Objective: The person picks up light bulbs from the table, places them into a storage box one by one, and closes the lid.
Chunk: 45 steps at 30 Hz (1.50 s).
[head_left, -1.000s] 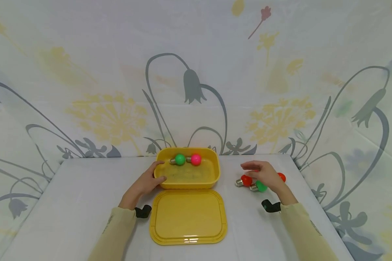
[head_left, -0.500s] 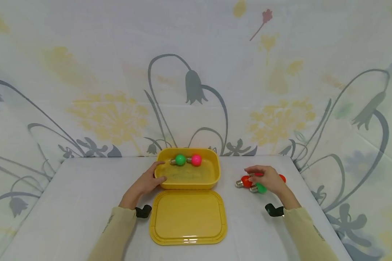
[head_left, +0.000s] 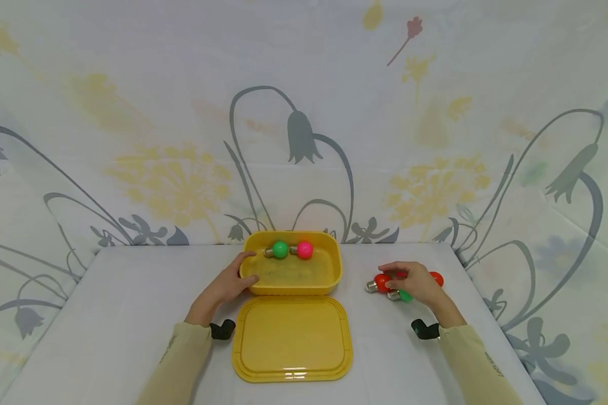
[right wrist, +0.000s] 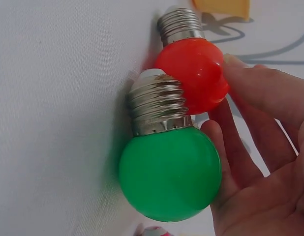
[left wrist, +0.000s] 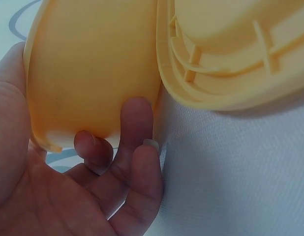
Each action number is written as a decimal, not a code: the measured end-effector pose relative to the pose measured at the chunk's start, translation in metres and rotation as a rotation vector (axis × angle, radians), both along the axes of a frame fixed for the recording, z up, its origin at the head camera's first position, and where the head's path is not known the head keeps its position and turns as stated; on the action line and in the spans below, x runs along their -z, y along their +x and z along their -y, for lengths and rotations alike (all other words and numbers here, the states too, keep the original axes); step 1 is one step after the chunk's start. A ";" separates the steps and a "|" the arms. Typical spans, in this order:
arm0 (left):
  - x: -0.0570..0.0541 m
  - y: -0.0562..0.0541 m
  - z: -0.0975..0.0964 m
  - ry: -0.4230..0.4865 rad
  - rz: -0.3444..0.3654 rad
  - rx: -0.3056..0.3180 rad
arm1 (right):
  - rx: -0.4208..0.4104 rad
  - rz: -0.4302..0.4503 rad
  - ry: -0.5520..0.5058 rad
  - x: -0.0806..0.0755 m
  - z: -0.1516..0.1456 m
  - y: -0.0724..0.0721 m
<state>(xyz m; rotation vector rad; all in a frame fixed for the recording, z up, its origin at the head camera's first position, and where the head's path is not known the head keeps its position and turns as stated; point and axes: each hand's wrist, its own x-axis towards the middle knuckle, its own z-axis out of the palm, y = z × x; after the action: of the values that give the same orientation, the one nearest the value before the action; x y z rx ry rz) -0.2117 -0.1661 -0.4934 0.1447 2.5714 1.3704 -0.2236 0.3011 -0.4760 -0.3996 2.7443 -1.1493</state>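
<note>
With the left hand (head_left: 225,282), we grip the yellow container (head_left: 291,291) at its nine o'clock wall, presumably for steadiness; the right hand (head_left: 416,282), toward three, touches the red bulb (right wrist: 190,71), though we cannot tell whether it grasps it. We find a green bulb (head_left: 280,250) and pink bulb (head_left: 305,250) inside, toward twelve, and the yellow lid (head_left: 292,337) at six, likely keeping the opening accessible.

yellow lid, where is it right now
In the head view, the yellow lid lies at lower centre on the white table, on the near side of the yellow box that the left hand holds.
</note>
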 end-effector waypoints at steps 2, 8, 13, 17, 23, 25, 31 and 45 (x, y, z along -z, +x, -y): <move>0.000 0.000 0.000 0.004 -0.005 0.002 | 0.001 -0.003 0.016 0.000 0.001 0.000; -0.001 0.001 0.001 0.004 -0.003 -0.001 | 0.006 0.022 0.031 0.001 0.003 -0.001; 0.000 0.000 0.000 0.017 -0.002 0.000 | -0.001 0.022 0.041 0.002 0.004 -0.002; 0.000 0.000 0.000 0.018 0.003 0.002 | -0.012 0.033 0.040 0.001 0.003 -0.002; -0.001 0.000 0.001 0.024 0.004 0.004 | -0.029 0.061 0.013 0.000 0.004 -0.001; -0.001 0.000 0.001 0.027 0.003 0.008 | -0.028 0.059 0.015 0.000 0.005 -0.002; -0.001 0.000 0.001 0.031 0.001 0.013 | -0.038 0.033 0.053 0.002 0.004 -0.002; -0.001 0.000 0.001 0.031 0.012 0.003 | -0.030 0.036 0.066 0.003 0.004 -0.002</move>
<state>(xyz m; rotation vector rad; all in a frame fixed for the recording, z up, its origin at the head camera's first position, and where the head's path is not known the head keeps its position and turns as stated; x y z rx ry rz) -0.2114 -0.1671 -0.4925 0.1452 2.5399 1.4064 -0.2257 0.2973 -0.4789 -0.4072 2.7274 -1.0450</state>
